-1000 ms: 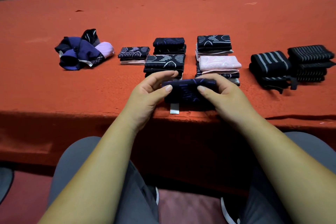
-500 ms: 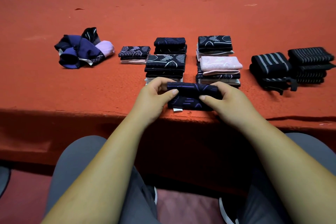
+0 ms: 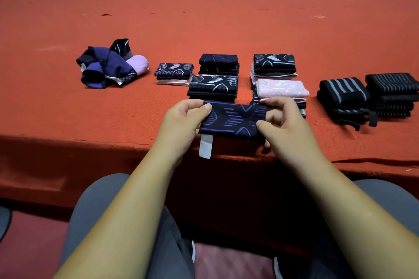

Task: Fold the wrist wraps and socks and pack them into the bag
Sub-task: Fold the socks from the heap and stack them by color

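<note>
- Two hands share one sock: our left hand (image 3: 181,120) pinches the left end of the navy-and-purple sock (image 3: 233,120), thumb on top, and our right hand (image 3: 285,124) pinches the right end. Both grips are clenched on that sock.
- One white label (image 3: 205,146) hangs from the sock's near left corner. The sock sits at the near edge of the red worktop (image 3: 68,108), just in front of the folded piles.
- Most of the folding looks done, in our judgement. The sock in hand appears folded flat and seems ready to join a pile.
- Five piles of folded socks stand mid-worktop: a low one at the left (image 3: 174,72), two in the middle (image 3: 218,64) (image 3: 213,87), and two to the right (image 3: 274,65), the nearer one topped in pink (image 3: 281,88).
- Two stacks of striped black wrist wraps (image 3: 342,95) (image 3: 392,93) stand at the right, touching each other, already folded.
- One loose heap of unfolded socks (image 3: 108,65) lies at the left, well apart from our hands; we cannot count what is in it.
- No bag shows anywhere, so we judge that none of the packing has begun. The heap is left to fold, then everything is left to pack.
</note>
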